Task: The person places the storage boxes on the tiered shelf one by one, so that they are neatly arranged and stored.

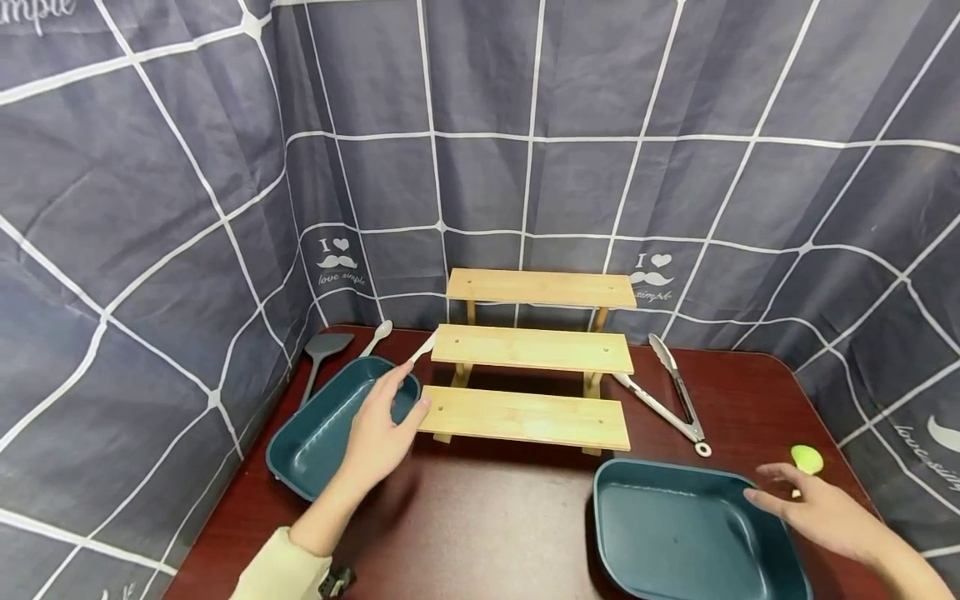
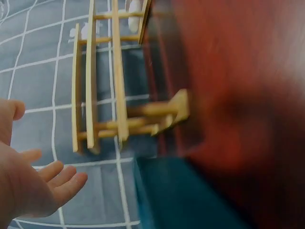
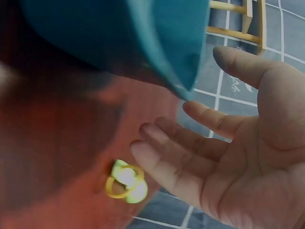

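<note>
My left hand (image 1: pixel 377 435) hovers over the right side of the left teal tray (image 1: pixel 313 457), near the left end of a three-step wooden rack (image 1: pixel 525 417). In the left wrist view this hand (image 2: pixel 35 183) has loosely bent fingers and holds nothing. A white utensil (image 1: pixel 424 347) shows just beyond its fingertips. At the right, my right hand (image 1: pixel 825 510) is by the rim of the other teal tray (image 1: pixel 678 533). Its palm (image 3: pixel 257 157) is bare in the right wrist view, fingers spread. Beyond it lies a small light-green item (image 1: pixel 807 459) with a yellow ring (image 3: pixel 110 187).
Metal tongs (image 1: pixel 678 400) lie spread to the right of the rack. Behind the left tray are a grey spatula (image 1: pixel 327 344) and a white spoon (image 1: pixel 381 331). A grey checked curtain (image 1: pixel 570 183) hangs around the dark red table (image 1: pixel 480 517).
</note>
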`<state>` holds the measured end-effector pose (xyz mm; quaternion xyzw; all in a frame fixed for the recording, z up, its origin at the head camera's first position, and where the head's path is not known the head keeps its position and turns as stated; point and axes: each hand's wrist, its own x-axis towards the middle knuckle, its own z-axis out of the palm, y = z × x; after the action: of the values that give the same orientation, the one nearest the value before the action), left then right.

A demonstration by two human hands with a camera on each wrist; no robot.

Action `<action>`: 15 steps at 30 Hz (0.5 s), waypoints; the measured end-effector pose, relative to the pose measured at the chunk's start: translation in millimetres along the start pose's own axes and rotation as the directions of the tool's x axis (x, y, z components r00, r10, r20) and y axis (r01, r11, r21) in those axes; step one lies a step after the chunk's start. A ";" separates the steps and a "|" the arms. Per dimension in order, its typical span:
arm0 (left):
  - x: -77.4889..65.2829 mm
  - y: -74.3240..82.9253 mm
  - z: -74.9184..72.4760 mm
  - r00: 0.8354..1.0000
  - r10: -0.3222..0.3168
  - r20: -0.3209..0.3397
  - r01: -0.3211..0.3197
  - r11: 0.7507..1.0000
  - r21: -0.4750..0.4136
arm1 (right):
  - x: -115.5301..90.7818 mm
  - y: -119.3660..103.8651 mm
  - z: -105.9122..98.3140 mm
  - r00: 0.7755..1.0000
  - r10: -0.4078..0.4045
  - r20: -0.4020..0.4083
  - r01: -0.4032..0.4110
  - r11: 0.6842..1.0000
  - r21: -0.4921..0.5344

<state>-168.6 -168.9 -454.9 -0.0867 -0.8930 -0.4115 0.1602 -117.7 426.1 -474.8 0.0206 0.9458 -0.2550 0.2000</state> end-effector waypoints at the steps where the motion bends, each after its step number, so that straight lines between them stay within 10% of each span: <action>1: -5.8 0.5 2.6 1.000 -0.018 -0.002 0.018 0.999 -0.033 | -0.9 2.5 4.6 1.000 0.019 0.021 -0.020 1.000 0.024; 7: -32.5 5.1 15.8 0.977 -0.211 0.000 0.201 0.930 -0.308 | -7.5 18.0 30.1 0.990 0.112 0.089 -0.121 0.986 0.114; 15: -50.7 1.8 38.0 0.886 -0.465 -0.009 0.355 0.689 -0.632 | -19.2 26.0 41.8 0.975 0.179 0.131 -0.198 0.968 0.153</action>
<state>-128.9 -139.9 -495.0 0.1033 -0.6894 -0.7098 0.1014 -81.0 429.4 -512.6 0.1122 0.9020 -0.3129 0.2756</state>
